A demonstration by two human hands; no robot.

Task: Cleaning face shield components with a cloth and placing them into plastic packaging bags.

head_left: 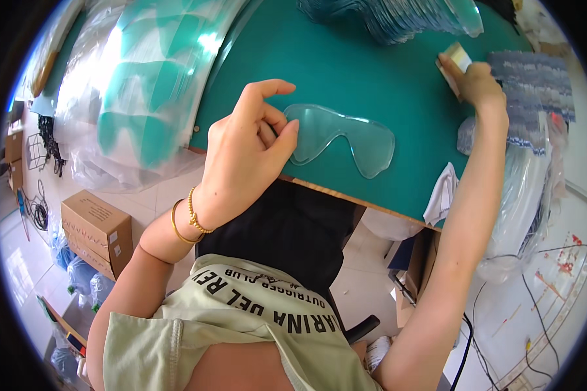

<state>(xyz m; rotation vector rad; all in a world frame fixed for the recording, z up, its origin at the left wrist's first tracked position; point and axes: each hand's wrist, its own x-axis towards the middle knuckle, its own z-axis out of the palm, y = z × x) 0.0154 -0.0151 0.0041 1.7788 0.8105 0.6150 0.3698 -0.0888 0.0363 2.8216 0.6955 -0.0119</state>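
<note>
A clear goggle-shaped lens (372, 144) lies on the green tabletop (254, 39), close to its front edge. My left hand (251, 143) is over the left end of that lens. Its index finger and thumb are stretched apart while the other fingers curl, and the thumb tip overlaps the lens rim; whether it touches cannot be told. Farther off at the right, my right hand (479, 85) grips a small pale-yellow and white block (458, 58), whose exact kind is unclear. Beside this hand are stacked grey-blue pieces (535, 98).
A row of stacked clear lenses (398, 19) stands at the back. Plastic-wrapped sheets of lens shapes (137, 85) cover the left side. A white cloth (442, 195) hangs at the front edge. Cardboard boxes (98, 231) and cables (535, 313) are on the floor.
</note>
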